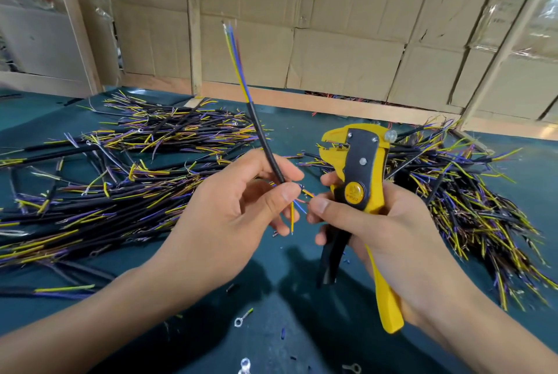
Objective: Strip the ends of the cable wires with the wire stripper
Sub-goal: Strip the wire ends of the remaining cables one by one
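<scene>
The left hand [241, 207] pinched a black cable [265, 144] between its thumb and fingers. The cable stood up in the middle of the scene, tilted a little to the left. Thin yellow and blue wires stuck out of its top end. More thin wires [293, 216] hung out of its bottom end, just under the pinching fingers.

The right hand [383, 231] was curled round the handles of the yellow and black wire stripper [359, 177]. The tool's mouth pointed up and to the left, with no wire in it. The thumb and first finger of that hand touched the bottom wires, as if to spread them.

To do this step well, I think the wires should be pulled apart first, so only one goes into the mouth. The cable should be held firm, close to its end, and then the handles squeezed.

Piles of cables [120, 180] lay left and right on the green table [287, 307].
</scene>
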Action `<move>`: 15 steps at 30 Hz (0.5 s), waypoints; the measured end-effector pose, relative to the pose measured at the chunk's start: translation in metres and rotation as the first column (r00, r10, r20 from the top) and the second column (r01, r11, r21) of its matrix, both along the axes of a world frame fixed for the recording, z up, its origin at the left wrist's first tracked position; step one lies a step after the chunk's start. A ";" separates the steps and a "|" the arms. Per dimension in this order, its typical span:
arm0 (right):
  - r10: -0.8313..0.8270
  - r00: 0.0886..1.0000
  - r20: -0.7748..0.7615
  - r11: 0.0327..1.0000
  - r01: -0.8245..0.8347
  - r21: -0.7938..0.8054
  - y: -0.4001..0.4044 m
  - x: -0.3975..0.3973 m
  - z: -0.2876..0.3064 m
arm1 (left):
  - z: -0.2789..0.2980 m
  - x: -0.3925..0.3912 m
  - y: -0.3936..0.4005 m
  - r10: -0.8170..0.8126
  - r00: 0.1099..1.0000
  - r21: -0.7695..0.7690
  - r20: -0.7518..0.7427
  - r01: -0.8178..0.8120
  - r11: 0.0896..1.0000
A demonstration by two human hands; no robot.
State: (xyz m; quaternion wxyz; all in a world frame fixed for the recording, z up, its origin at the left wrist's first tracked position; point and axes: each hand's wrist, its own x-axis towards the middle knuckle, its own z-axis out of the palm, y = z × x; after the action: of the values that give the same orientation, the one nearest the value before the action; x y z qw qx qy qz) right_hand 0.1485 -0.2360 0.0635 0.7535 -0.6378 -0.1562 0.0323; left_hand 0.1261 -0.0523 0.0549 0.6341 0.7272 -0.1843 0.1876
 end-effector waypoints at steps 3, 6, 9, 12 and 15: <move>0.024 0.999 -0.030 0.999 -0.023 0.034 -0.001 0.002 -0.001 | 0.001 0.001 0.001 -0.065 0.997 -0.052 -0.051 0.063 0.997; 0.088 0.993 -0.074 0.990 -0.080 0.112 0.001 0.001 -0.003 | 0.002 0.005 0.003 -0.143 0.981 -0.190 -0.133 0.116 0.975; 0.070 0.995 -0.075 0.993 -0.062 0.099 0.004 0.001 -0.007 | 0.006 0.007 0.006 -0.236 0.956 -0.384 -0.175 0.155 0.910; 0.002 0.996 0.084 0.998 0.003 -0.066 0.001 0.004 -0.007 | 0.011 0.010 0.010 -0.317 0.929 -0.518 -0.191 0.179 0.836; 0.002 0.982 0.191 0.983 0.034 -0.182 -0.004 0.009 -0.009 | 0.016 0.011 0.013 -0.376 0.905 -0.582 -0.198 0.200 0.788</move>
State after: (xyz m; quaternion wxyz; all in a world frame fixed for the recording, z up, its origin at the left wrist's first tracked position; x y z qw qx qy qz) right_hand 0.1578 -0.2403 0.0545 0.6732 -0.7061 -0.2186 -0.0205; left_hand 0.1366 -0.0397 0.0708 0.8571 0.4973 -0.1330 0.0181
